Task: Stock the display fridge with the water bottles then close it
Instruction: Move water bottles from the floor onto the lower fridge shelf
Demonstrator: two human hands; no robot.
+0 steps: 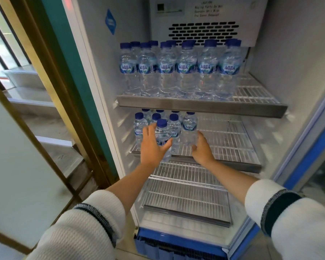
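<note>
Blue-capped bottle (pixel 162 136), upright, sits in the left hand (pixel 153 147), its grip curled round the lower body at the middle shelf (pixel 233 145) edge. Right hand (pixel 202 149) pinches another bottle (pixel 189 128) (already standing), open shelf lying rightward.

Blue-capped clear bottles (pixel 176 70); white wire shelves (pixel 223 139); white, dark-striped sleeves (pixel 94 218).

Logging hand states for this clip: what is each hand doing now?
Left hand: grips a water bottle.
Right hand: grips another bottle.
</note>
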